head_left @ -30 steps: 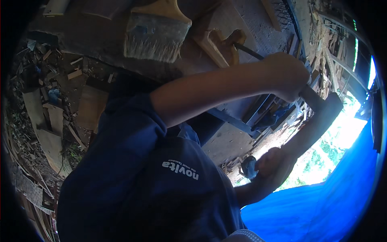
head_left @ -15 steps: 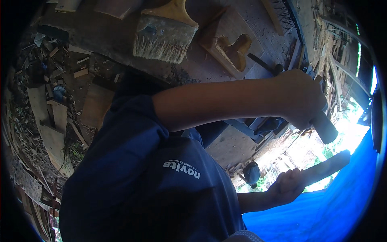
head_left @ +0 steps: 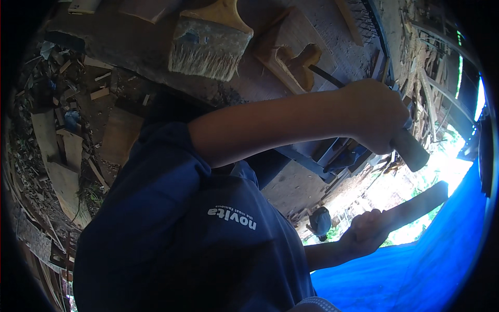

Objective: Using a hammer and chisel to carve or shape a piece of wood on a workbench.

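One worker, dark T-shirt, arms reaching over to the worker's right. Blue sheet beyond the right forearm. Dark tabletop ahead, wood offcuts on the ground to the left.

On the tabletop: brown wooden piece with a lobed cut-out, near the left hand; a wide brush lies to its left, well apart from both hands.

Wooden bar: in the right hand, fingers wrapped round its near end, far end free. A second ago this bar overlapped the butt of the other tool; now a plain gap shows between them.

Long-handled tool: in the left hand, fingers clamped round the grip, butt jutting out past the fist.

Smallest item, its dark metal shaft: half a second ago the tip stood off the cut-out; now it is back at the lobed edge. Actual contact: cannot tell from here.

Reading, my judgement: tool re-placed against the wooden piece, bar drawn clear; nothing is striking the butt at this instant.
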The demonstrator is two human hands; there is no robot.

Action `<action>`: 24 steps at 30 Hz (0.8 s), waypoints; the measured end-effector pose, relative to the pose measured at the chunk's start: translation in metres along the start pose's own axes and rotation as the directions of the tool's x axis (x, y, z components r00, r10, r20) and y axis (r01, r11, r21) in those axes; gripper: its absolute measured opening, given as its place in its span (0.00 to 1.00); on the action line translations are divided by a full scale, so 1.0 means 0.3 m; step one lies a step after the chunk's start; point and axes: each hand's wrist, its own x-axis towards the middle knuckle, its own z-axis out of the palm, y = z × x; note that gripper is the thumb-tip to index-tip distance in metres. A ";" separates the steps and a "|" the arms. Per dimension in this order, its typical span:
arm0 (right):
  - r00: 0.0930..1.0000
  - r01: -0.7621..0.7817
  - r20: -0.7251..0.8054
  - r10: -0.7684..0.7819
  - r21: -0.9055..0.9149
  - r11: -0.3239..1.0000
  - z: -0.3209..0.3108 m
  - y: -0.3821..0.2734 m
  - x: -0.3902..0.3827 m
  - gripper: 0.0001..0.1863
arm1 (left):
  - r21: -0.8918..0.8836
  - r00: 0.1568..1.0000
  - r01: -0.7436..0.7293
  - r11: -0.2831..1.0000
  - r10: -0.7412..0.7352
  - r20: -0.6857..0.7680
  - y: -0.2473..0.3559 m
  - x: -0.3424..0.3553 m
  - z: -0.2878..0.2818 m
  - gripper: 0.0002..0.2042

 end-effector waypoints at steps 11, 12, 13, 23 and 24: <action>1.000 -0.011 -0.012 0.018 0.446 0.895 0.041 -0.070 0.031 0.21 | -0.047 0.994 -0.057 0.997 0.052 -0.096 0.013 -0.017 -0.023 0.11; 0.988 0.032 -0.150 -0.029 0.020 0.999 0.091 -0.099 0.023 0.20 | -0.047 0.998 -0.033 0.998 0.030 -0.055 0.017 -0.020 -0.022 0.11; 0.960 0.014 -0.251 -0.129 -0.412 0.911 0.119 -0.111 0.021 0.20 | -0.046 1.000 -0.008 0.999 0.007 -0.014 0.021 -0.024 -0.020 0.10; 0.913 0.405 0.119 -0.391 -0.134 0.905 0.114 -0.033 0.021 0.15 | 0.026 0.992 -0.005 1.000 0.008 -0.126 0.028 -0.085 0.036 0.09; 0.916 0.402 0.075 -0.394 -0.173 0.899 0.142 -0.041 0.016 0.13 | 0.023 0.977 -0.020 1.000 0.024 -0.211 0.022 -0.089 0.043 0.09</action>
